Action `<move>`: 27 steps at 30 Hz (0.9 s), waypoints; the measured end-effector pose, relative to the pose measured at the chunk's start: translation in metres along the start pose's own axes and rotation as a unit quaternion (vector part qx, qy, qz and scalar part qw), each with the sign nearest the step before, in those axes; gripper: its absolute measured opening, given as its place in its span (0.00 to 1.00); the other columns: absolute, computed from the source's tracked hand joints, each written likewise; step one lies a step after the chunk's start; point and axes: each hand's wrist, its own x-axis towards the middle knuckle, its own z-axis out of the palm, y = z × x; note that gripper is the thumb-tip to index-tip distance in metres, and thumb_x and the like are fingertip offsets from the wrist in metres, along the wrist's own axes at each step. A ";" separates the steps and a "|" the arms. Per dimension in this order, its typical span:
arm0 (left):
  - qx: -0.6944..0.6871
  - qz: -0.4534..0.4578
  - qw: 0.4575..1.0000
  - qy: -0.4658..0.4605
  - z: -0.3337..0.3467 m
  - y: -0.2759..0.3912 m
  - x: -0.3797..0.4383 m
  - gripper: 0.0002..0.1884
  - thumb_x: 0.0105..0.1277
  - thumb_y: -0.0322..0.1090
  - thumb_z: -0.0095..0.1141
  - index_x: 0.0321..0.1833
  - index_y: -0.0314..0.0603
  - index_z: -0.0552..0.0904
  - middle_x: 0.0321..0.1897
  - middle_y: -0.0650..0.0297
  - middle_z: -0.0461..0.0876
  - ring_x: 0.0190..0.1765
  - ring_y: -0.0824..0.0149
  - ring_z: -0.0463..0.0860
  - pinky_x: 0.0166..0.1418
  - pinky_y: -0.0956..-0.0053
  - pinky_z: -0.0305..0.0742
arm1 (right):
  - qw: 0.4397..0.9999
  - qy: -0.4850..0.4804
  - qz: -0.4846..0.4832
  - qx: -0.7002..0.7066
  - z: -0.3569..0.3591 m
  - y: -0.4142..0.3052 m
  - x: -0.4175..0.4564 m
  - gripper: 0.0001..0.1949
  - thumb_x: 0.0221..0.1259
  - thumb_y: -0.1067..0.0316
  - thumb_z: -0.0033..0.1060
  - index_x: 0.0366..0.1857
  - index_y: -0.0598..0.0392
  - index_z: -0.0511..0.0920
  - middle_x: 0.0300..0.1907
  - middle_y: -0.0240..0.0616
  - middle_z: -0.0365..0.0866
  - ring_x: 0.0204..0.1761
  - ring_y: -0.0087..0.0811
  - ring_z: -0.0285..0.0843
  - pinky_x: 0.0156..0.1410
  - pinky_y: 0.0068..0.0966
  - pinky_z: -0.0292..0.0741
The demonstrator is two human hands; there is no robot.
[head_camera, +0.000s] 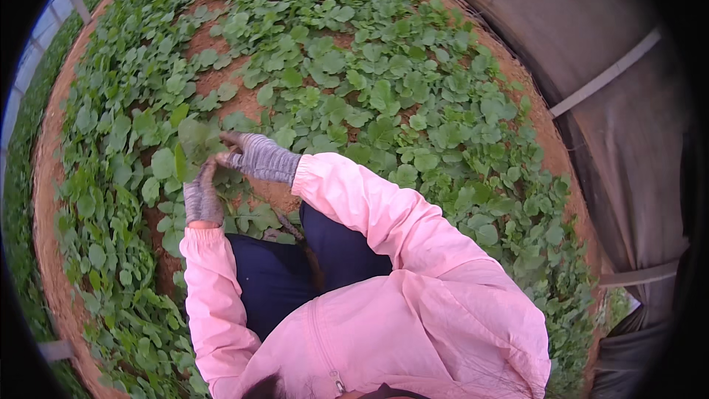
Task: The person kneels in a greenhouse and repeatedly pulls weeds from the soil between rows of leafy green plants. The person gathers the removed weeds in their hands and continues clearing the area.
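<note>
My left hand (204, 195), in a grey knitted glove with soil-stained fingertips, grips a bunch of broad green leaves (198, 141) at its lower end. The leaves stand up above the fingers and look slightly blurred. From the right, my right hand (260, 156), gloved the same way, meets the left fingertips beside the leaves. Its index finger is extended and its thumb lies close to the left hand; whether it pinches a stem is hidden. Under both hands lie low leafy plants (260, 216) and a patch of reddish-brown soil (274, 191).
Dense rows of leafy green plants (382, 94) surround me, with a bare soil strip (243, 100) running ahead. A dark sheet wall (604, 138) with pale posts (606, 72) curves along the right. Further posts (77, 0) stand at the far left beyond a soil path (52, 155).
</note>
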 end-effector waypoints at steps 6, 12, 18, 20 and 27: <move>0.028 -0.103 0.992 -0.069 -0.020 -0.027 0.031 0.14 0.63 0.35 0.54 0.48 0.35 0.80 0.44 0.61 0.80 0.44 0.66 0.79 0.48 0.70 0.76 | 0.999 -0.005 0.028 0.028 -0.010 -0.002 -0.010 0.31 0.59 0.50 0.55 0.61 0.61 0.65 0.51 0.53 0.76 0.53 0.40 0.76 0.57 0.29 0.72; -0.051 -0.222 0.971 -0.069 0.002 -0.010 0.022 0.16 0.65 0.38 0.51 0.51 0.35 0.77 0.47 0.59 0.79 0.48 0.63 0.79 0.51 0.67 0.75 | 0.997 0.021 0.064 -0.022 -0.013 -0.009 -0.023 0.33 0.56 0.47 0.54 0.60 0.61 0.66 0.49 0.55 0.77 0.52 0.48 0.75 0.57 0.35 0.72; 0.308 -0.071 0.911 -0.265 0.012 -0.024 0.033 0.21 0.67 0.40 0.48 0.59 0.36 0.73 0.56 0.59 0.75 0.56 0.63 0.75 0.58 0.69 0.69 | 0.985 0.159 0.056 -0.023 -0.028 -0.005 -0.039 0.30 0.55 0.50 0.54 0.56 0.64 0.69 0.46 0.56 0.78 0.49 0.49 0.76 0.53 0.38 0.73; 0.160 -0.155 0.937 -0.270 0.011 -0.031 0.044 0.20 0.67 0.41 0.47 0.58 0.36 0.73 0.56 0.58 0.75 0.57 0.62 0.74 0.59 0.67 0.68 | 0.982 0.157 0.105 -0.028 -0.038 -0.012 -0.050 0.29 0.54 0.50 0.55 0.53 0.64 0.71 0.43 0.55 0.79 0.47 0.50 0.77 0.51 0.39 0.73; -0.109 -0.375 0.895 -0.216 0.063 -0.029 0.039 0.19 0.65 0.41 0.49 0.52 0.36 0.76 0.52 0.56 0.76 0.52 0.60 0.76 0.54 0.62 0.71 | 0.972 0.108 0.191 -0.087 -0.031 0.020 -0.063 0.22 0.47 0.48 0.59 0.37 0.57 0.82 0.33 0.46 0.83 0.38 0.44 0.81 0.43 0.38 0.76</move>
